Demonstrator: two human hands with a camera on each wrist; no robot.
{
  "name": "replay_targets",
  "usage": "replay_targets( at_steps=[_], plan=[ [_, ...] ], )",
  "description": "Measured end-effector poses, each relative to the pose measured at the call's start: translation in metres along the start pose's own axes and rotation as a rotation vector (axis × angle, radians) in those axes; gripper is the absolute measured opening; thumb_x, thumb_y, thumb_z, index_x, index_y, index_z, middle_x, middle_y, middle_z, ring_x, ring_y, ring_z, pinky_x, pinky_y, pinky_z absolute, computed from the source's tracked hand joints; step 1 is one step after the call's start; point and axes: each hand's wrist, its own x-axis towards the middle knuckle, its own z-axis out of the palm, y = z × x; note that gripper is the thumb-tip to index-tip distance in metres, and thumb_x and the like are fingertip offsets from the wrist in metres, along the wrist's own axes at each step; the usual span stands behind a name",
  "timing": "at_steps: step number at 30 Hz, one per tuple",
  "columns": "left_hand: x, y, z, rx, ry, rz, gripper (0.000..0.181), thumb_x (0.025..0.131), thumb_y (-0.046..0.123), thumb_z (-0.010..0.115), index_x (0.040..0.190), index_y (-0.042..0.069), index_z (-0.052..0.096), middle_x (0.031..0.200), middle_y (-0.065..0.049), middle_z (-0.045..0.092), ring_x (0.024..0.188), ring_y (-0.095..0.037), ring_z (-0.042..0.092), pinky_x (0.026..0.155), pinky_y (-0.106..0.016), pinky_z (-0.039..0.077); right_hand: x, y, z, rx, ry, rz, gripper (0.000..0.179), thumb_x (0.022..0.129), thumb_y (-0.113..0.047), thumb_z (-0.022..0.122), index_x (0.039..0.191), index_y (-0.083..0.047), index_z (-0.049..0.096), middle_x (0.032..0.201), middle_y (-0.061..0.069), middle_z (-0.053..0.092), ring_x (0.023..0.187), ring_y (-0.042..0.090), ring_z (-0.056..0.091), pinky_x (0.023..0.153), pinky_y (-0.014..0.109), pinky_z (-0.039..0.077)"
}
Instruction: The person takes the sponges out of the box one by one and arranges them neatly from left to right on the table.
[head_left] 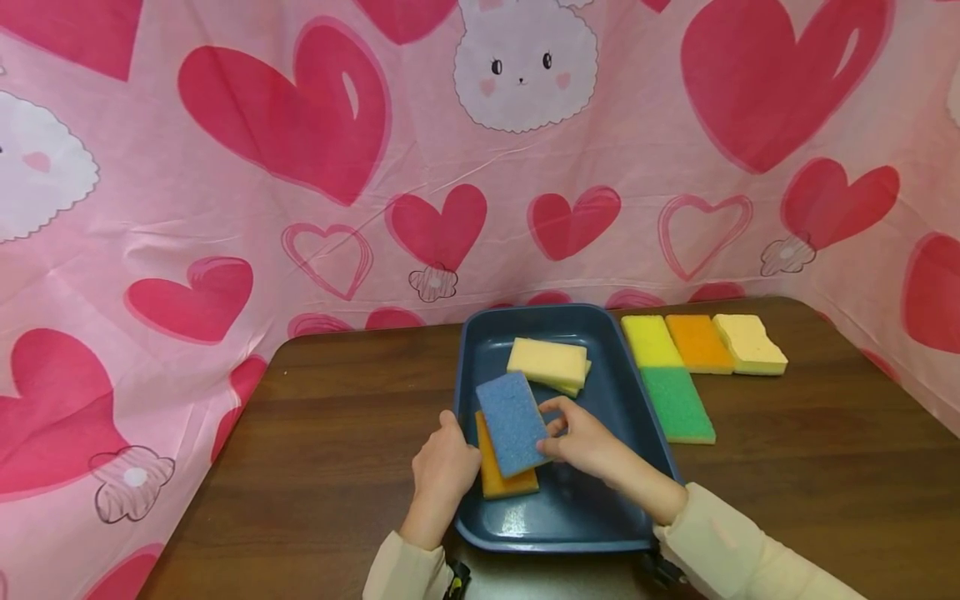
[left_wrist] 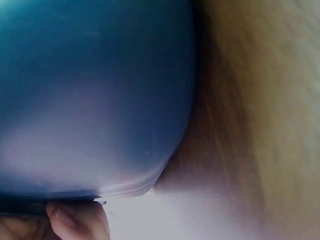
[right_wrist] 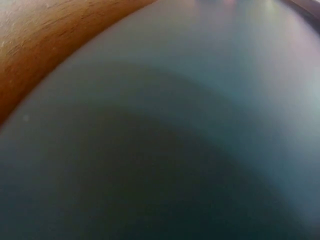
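A deep blue tray lies on the wooden table, and my left hand grips its left rim. Fingers of that left hand show at the rim in the left wrist view, below the tray's smooth outer wall. My right hand pinches the right edge of a blue sponge, held tilted inside the tray. Partly hidden beneath the blue sponge is an orange sponge. Farther back in the tray, a pale yellow sponge overlaps another yellow one. The right wrist view holds only blurred tray surface and some table.
Right of the tray, a yellow sponge, an orange-topped sponge and a cream wavy-edged sponge form a row. A green sponge lies in front of the yellow one. Behind the table hangs a pink heart-patterned cloth.
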Motion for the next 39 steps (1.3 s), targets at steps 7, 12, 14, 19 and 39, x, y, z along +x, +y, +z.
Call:
replay_targets(
  at_steps=[7, 12, 14, 19, 39],
  plan=[
    [-0.001, 0.000, -0.001, -0.008, -0.013, -0.009, 0.035, 0.079, 0.010, 0.058, 0.109, 0.000, 0.045, 0.065, -0.011, 0.052, 0.054, -0.025, 0.049, 0.052, -0.036, 0.035, -0.002, -0.001, -0.009, 0.047, -0.011, 0.011, 0.055, 0.084, -0.004, 0.063, 0.132, 0.007, 0.038, 0.097, 0.018, 0.057, 0.077, 0.017, 0.061, 0.077, 0.040, 0.055],
    [-0.001, -0.001, -0.001, -0.004, 0.000, -0.001, 0.033, 0.078, 0.010, 0.057, 0.107, 0.001, 0.045, 0.064, -0.011, 0.052, 0.053, -0.026, 0.048, 0.051, -0.037, 0.036, -0.008, -0.002, -0.018, 0.089, -0.038, 0.004, 0.056, 0.086, -0.004, 0.061, 0.133, 0.008, 0.034, 0.100, 0.019, 0.055, 0.081, 0.018, 0.061, 0.082, 0.042, 0.055],
    [-0.001, -0.001, -0.001, -0.004, 0.008, 0.006, 0.031, 0.078, 0.009, 0.056, 0.106, 0.001, 0.045, 0.064, -0.011, 0.053, 0.053, -0.026, 0.049, 0.051, -0.037, 0.036, -0.010, -0.002, -0.022, 0.092, -0.042, 0.002, 0.056, 0.087, -0.005, 0.060, 0.134, 0.007, 0.033, 0.102, 0.019, 0.055, 0.082, 0.018, 0.061, 0.083, 0.042, 0.055],
    [-0.002, -0.001, -0.001, -0.004, 0.018, 0.015, 0.029, 0.078, 0.009, 0.055, 0.105, 0.001, 0.045, 0.063, -0.011, 0.053, 0.053, -0.025, 0.049, 0.051, -0.038, 0.035, -0.015, -0.003, -0.033, 0.091, -0.038, -0.022, 0.058, 0.087, -0.007, 0.060, 0.135, 0.007, 0.031, 0.107, 0.021, 0.054, 0.084, 0.018, 0.061, 0.084, 0.042, 0.054],
    [0.000, -0.001, -0.001, -0.007, -0.001, 0.004, 0.038, 0.078, 0.010, 0.058, 0.113, 0.001, 0.046, 0.069, -0.012, 0.057, 0.056, -0.025, 0.050, 0.054, -0.038, 0.038, -0.024, 0.005, -0.062, 0.033, 0.045, -0.034, 0.061, 0.088, -0.009, 0.060, 0.138, 0.006, 0.029, 0.112, 0.021, 0.052, 0.086, 0.016, 0.060, 0.086, 0.039, 0.054]
  ],
)
